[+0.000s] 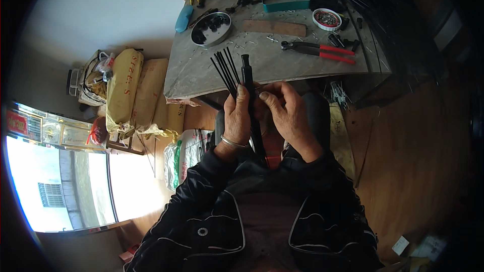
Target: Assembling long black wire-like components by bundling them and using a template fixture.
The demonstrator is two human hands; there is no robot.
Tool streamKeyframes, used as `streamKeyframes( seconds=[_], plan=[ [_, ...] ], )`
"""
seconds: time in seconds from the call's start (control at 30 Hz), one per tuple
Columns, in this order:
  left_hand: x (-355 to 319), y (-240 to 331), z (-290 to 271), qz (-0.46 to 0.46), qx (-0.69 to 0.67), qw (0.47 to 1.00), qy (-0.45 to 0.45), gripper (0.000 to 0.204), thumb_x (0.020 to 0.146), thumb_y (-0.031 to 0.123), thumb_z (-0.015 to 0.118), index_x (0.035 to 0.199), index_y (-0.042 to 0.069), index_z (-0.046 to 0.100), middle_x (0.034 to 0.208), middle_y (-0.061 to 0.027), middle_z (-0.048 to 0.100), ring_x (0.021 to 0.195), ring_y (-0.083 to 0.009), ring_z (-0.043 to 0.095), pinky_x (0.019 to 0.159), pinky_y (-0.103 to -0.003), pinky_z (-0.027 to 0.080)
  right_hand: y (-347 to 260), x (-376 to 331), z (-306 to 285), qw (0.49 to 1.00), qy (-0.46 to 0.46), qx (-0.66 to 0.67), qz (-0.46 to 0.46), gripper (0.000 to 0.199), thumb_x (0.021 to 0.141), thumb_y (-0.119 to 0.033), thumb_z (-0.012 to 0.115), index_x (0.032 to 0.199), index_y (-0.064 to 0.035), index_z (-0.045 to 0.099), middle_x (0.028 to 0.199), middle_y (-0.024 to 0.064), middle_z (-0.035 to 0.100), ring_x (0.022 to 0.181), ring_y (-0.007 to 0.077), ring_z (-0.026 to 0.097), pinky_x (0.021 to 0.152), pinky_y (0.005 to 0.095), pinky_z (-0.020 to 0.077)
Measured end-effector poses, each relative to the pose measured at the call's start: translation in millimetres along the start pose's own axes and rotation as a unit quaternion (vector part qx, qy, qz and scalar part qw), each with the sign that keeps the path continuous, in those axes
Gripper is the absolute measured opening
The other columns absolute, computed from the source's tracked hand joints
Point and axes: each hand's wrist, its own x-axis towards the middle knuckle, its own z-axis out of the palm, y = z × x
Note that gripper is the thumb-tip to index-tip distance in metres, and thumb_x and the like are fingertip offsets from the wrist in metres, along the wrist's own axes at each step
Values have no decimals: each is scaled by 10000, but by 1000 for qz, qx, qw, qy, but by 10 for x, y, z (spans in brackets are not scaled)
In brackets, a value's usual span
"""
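My left hand (236,121), a metal bangle at its wrist, is closed around several thin black rods (225,73) that fan out upward past the thumb. Beside them stands a thicker black shaft (246,73) with a narrow capped top; its lower part runs down between my knees. My right hand (288,113) is at the shaft's right side, thumb and forefinger pinched together close to it. What lies in that pinch, if anything, is too small to make out. Both hands are just in front of the table's near edge.
On the grey table (201,73) lie red-handled pincers (322,51), a round metal dish (216,34) of black parts, a white bowl (326,19) of small metal pieces, a teal tray (286,3) and a wooden strip (275,27). Yellow sacks (123,88) stand at the left.
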Motion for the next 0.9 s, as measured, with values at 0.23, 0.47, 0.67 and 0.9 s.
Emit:
streamKeyframes(
  seconds=[0.23,0.47,0.67,0.9],
  plan=[
    [24,-19,1,19,4,1000,20,368,1016,367,435,1061,39,597,668,38,499,563,-43,428,496,-200,338,7,-171,249,971,51,211,104,132,925,-141,599,923,-16,558,758,76,631,688,184,628,639,295,483],
    [-5,-38,-13,13,15,1000,-9,400,1020,397,396,1104,48,571,686,20,503,565,-64,445,502,-208,368,-1,162,20,978,-64,136,145,174,1001,-140,456,943,-12,560,747,16,585,651,78,541,601,236,443],
    [-18,-30,-68,67,-1,996,-53,445,989,428,464,1182,35,543,709,36,503,599,-52,449,534,-209,372,204,59,-38,988,-84,96,87,190,997,-182,499,941,-13,566,789,-7,575,728,72,537,681,225,452],
    [34,-66,-239,7,-6,995,-100,448,971,464,481,1032,23,533,700,-12,535,604,-108,550,563,-232,440,159,941,-1129,819,14,-550,-162,203,750,-177,734,836,-87,574,853,59,591,868,283,531,765,410,385]
  ],
)
